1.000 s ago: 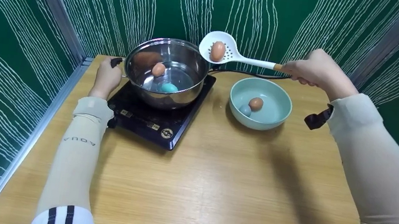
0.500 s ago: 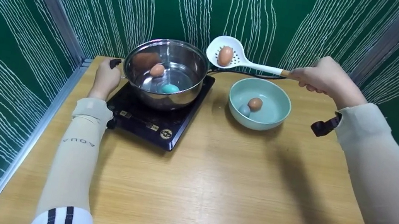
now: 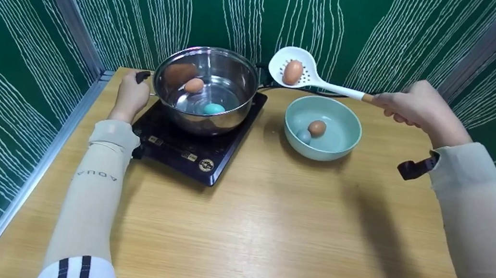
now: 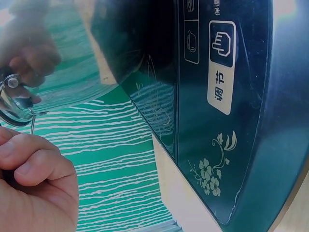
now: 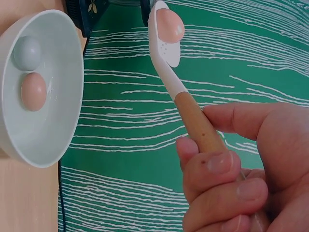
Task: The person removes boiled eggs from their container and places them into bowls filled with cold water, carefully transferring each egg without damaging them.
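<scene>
My right hand grips the wooden handle of a white slotted spoon, fingers curled round it in the right wrist view. A brown egg lies in the spoon's perforated head, raised behind the light green bowl and right of the steel pot. Inside the bowl are a brown egg and a pale blue egg. The pot holds a brown egg and a turquoise egg. My left hand holds the pot's black side handle.
Beneath the pot is a black induction cooker, its front edge jutting toward me. A dark cable runs along the back of the wooden table. Green walls with white lines stand behind and at both sides.
My right hand has moved right and slightly toward me, carrying the slotted spoon and its egg away from the pot rim. The turquoise egg has shifted slightly right. My left hand stays at the pot handle.
</scene>
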Demonstrator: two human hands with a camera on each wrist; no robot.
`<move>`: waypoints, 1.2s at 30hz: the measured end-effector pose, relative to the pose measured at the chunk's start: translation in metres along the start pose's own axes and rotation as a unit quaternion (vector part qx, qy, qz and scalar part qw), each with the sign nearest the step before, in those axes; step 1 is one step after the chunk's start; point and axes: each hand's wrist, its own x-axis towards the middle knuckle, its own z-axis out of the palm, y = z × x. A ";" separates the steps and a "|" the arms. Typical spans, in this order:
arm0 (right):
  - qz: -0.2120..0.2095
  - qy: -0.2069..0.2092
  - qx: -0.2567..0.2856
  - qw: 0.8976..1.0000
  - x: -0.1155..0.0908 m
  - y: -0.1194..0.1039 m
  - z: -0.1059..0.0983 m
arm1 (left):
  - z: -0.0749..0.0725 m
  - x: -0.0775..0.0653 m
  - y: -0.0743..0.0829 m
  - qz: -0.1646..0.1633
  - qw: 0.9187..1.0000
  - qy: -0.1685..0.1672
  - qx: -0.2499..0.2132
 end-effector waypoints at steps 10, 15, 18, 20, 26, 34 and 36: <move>0.007 0.006 -0.004 1.000 -0.004 0.025 0.002 | 0.000 0.002 0.001 -0.015 1.000 -0.011 -0.003; 0.007 0.011 0.000 1.000 -0.005 0.033 0.004 | -0.002 0.002 0.002 -0.025 1.000 -0.018 -0.005; 0.009 0.010 0.006 1.000 -0.006 0.038 0.006 | -0.001 0.002 0.001 -0.015 1.000 -0.015 -0.002; 0.010 0.009 0.012 1.000 -0.006 0.041 0.007 | -0.001 0.002 0.000 -0.001 1.000 -0.007 0.006; 0.010 0.013 0.025 1.000 -0.007 0.054 0.014 | 0.000 0.002 -0.001 -0.004 1.000 -0.004 0.000; 0.026 0.009 0.047 0.999 -0.006 0.076 0.020 | 0.000 0.003 0.000 -0.016 1.000 -0.013 0.004; 0.027 0.011 0.049 0.998 -0.005 0.080 0.021 | -0.001 0.004 0.000 -0.022 1.000 -0.017 0.002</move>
